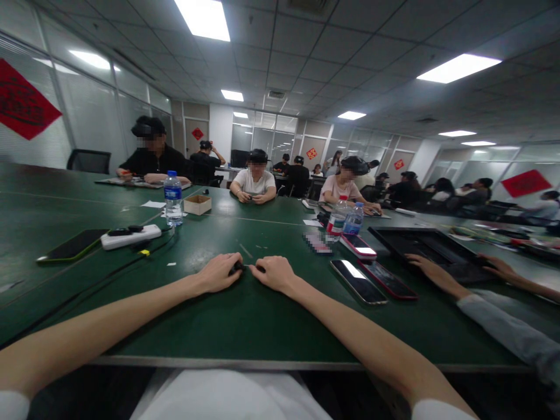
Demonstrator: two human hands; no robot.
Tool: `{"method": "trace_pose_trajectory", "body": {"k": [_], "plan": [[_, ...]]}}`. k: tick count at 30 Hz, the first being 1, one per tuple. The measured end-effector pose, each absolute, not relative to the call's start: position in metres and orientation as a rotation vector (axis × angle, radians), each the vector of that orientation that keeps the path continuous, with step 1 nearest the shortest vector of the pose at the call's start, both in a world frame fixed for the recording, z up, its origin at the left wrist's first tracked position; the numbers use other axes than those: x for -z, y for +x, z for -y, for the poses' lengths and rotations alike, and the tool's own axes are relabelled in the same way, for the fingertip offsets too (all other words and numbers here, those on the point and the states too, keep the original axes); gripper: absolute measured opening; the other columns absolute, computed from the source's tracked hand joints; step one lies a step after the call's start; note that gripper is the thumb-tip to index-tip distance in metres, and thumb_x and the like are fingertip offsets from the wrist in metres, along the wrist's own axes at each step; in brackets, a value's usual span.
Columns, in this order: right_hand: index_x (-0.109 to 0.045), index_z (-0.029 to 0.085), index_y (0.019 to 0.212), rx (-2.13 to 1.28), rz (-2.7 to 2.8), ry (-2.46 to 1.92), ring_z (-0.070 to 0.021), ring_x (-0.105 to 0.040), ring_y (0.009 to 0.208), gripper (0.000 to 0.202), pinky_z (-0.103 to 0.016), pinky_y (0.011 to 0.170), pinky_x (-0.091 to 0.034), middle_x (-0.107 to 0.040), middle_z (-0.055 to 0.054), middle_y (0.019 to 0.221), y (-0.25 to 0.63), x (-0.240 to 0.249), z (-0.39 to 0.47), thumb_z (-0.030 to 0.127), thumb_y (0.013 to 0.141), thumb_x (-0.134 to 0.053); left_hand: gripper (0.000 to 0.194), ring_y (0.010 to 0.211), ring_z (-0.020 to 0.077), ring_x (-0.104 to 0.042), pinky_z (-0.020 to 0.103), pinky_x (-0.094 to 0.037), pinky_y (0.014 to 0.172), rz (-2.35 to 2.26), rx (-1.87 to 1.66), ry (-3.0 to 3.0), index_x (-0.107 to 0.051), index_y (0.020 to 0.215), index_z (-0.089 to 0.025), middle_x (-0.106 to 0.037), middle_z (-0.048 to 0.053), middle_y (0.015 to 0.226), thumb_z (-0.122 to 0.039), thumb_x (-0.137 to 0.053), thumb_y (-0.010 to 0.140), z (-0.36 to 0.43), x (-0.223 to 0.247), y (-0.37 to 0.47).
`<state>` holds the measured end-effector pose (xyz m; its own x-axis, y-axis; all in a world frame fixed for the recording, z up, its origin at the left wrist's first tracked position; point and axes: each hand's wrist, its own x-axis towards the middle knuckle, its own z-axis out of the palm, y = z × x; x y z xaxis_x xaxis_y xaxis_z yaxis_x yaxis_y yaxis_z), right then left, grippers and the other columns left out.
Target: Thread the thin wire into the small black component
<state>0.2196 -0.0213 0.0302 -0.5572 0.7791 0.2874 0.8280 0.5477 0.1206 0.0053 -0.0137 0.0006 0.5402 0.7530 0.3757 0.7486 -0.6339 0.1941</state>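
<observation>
Both my hands rest on the green table [219,338], close together near the middle of the view. My left hand [220,273] has its fingers curled round a small dark object [237,266], which is mostly hidden. Just to its right, my right hand [275,273] is closed, thumb and fingertips pressed together. A thin light thing shows between the two hands, too small to make out. Whatever the right fingertips hold is hidden.
On the left are a phone [76,245], a white power strip [131,236], a bottle [173,201] and a small box [198,203]. Phones [359,282] and bottles [353,219] stand right. A neighbour's hands touch a black tray [431,251]. People sit across the table.
</observation>
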Motion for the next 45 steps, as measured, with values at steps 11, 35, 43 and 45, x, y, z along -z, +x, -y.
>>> {"method": "trace_pose_trajectory", "body": {"k": [11, 35, 43, 45], "plan": [[-0.069, 0.020, 0.090, 0.364, 2.595, -1.358, -0.0156, -0.063, 0.075, 0.056, -0.022, 0.065, -0.041, -0.070, -0.007, 0.089, 0.219, -0.030, 0.022, 0.056, 0.094, -0.028, 0.022, 0.082, 0.0210, -0.060, 0.031, -0.044, 0.069, -1.291, -0.714, 2.733, -0.050, 0.106, -0.019, -0.062, 0.006, 0.091, -0.033, -0.043, 0.090, 0.015, -0.003, 0.007], [-0.071, 0.021, 0.089, 0.387, 2.606, -1.326, -0.0148, -0.063, 0.072, 0.053, -0.022, 0.063, -0.040, -0.070, -0.007, 0.088, 0.221, -0.033, 0.023, 0.055, 0.094, -0.031, 0.023, 0.085, 0.0213, -0.060, 0.031, -0.044, 0.072, -1.313, -0.680, 2.725, -0.055, 0.102, -0.020, -0.063, 0.006, 0.092, -0.036, -0.050, 0.086, 0.008, 0.003, 0.005], [-0.071, 0.019, 0.089, 0.467, 2.679, -1.002, -0.0131, -0.059, 0.069, 0.050, -0.022, 0.062, -0.036, -0.068, -0.006, 0.082, 0.215, -0.032, 0.034, 0.050, 0.094, -0.033, 0.019, 0.089, 0.0217, -0.058, 0.032, -0.044, 0.077, -1.208, -0.639, 2.813, -0.058, 0.100, -0.021, -0.060, 0.007, 0.098, -0.029, -0.051, 0.084, 0.008, 0.004, 0.002], [-0.071, 0.021, 0.092, 0.474, 2.678, -0.948, -0.0128, -0.059, 0.067, 0.047, -0.022, 0.062, -0.036, -0.068, -0.005, 0.081, 0.211, -0.031, 0.038, 0.049, 0.094, -0.033, 0.018, 0.089, 0.0212, -0.057, 0.031, -0.044, 0.077, -1.170, -0.645, 2.821, -0.058, 0.098, -0.021, -0.059, 0.007, 0.098, -0.030, -0.050, 0.085, 0.008, 0.003, 0.001]]}}
